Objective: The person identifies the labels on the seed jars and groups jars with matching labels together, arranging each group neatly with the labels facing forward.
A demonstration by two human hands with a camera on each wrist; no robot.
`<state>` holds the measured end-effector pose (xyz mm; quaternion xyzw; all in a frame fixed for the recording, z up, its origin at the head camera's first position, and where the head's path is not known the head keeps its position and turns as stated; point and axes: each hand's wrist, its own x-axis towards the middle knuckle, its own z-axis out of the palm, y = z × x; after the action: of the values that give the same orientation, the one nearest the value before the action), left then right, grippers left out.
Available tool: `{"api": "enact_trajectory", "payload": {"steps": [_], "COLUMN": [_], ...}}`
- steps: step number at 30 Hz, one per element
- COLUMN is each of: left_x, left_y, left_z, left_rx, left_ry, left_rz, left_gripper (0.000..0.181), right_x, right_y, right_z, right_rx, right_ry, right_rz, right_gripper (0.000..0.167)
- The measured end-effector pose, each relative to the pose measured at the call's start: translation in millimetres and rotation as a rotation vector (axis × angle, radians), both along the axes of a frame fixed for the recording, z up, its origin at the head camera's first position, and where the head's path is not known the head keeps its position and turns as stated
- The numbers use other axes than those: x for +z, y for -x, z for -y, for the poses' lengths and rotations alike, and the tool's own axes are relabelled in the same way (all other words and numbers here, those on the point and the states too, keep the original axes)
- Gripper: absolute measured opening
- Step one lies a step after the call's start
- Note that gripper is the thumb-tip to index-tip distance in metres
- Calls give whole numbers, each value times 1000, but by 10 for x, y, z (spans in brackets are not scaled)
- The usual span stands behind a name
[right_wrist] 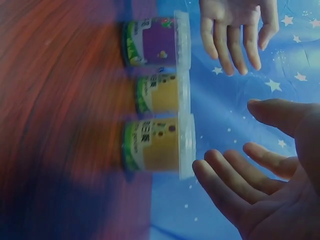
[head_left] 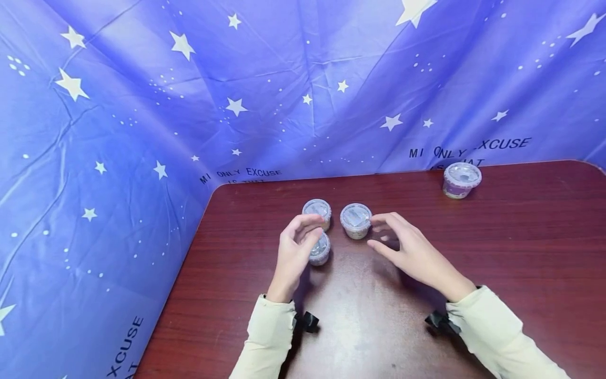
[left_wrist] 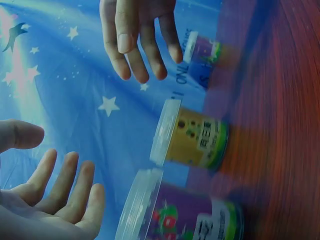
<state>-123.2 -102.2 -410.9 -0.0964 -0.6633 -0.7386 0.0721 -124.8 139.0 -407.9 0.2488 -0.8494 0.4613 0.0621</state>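
Three small lidded plastic tubs stand upright in a cluster on the table. On the left are a back tub (head_left: 316, 209) and a front tub (head_left: 320, 251); a third tub (head_left: 356, 220) is to their right. In the wrist views one has a purple label (right_wrist: 159, 42) and two have yellow labels (right_wrist: 156, 142). My left hand (head_left: 294, 258) hovers beside the left pair, partly covering both, fingers loosely bent and holding nothing. My right hand (head_left: 418, 255) is at the right side of the third tub, fingers spread and fingertips close to its rim; whether they touch cannot be told.
Another lidded tub (head_left: 460, 181) with a purple label stands at the table's back right edge. The dark red wooden table (head_left: 521, 237) meets a blue star-patterned cloth (head_left: 284, 68) behind and on the left. Black bands (head_left: 307, 321) hang at both sleeve cuffs.
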Motion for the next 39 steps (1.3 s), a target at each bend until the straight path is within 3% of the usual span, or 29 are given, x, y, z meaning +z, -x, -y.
{"api": "enact_trajectory", "payload": {"steps": [7,15,22,30,35,39], "left_x": [-26,-44,-75,-168,-203,-199], "left_y": [29,54,28,19,24,52], "left_z": [-193,-446,-642,-932,-1047,-1162], "left_rx": [-90,-135,-216,-314,-334,-317], "left_ry": [-26,3,62,141,144,165], "left_rz": [5,33,85,51,55,54], "left_gripper": [31,31,36,38,41,49], "right_x": [-36,-79,-152,-227,-307,-353], "right_y": [-46,-126,-174,-244,-254,-238], "right_z": [-174,-432,-584,-717,-786,-873], "right_rx": [-36,-103,-145,-186,-189,-206], "right_ry": [-48,-79,-91,-139,-153,-166], "right_rz": [-74,-166,-173,-186,-196,-215], "right_gripper": [32,37,41,43,45,47]}}
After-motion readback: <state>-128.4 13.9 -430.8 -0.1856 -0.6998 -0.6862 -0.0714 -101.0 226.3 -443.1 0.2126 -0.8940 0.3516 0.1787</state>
